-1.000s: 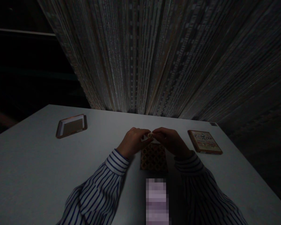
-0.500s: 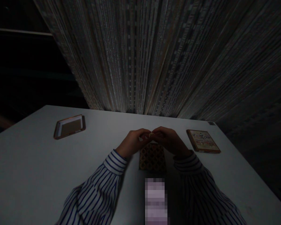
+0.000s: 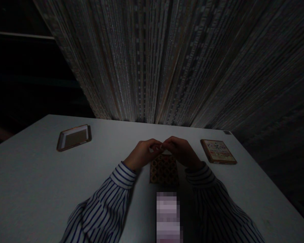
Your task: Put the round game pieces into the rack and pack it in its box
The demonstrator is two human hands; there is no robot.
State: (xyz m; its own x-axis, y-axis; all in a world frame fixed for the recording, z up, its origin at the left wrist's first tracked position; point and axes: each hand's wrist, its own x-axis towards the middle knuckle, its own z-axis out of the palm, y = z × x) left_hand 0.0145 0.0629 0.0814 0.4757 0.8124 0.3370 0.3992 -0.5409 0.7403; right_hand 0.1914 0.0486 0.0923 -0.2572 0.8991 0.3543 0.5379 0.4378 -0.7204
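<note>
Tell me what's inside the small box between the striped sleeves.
Round pieces fill the small box. The left hand and right hand cover part of its far end; anything beneath the pieces is hidden too.

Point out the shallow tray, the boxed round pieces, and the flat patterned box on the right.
Shallow tray [image 3: 76,137]: head view, bare inside floor.
Boxed round pieces [image 3: 164,169]: head view, near the middle of the group.
Flat patterned box [image 3: 220,151]: head view, middle of the top face.
</note>
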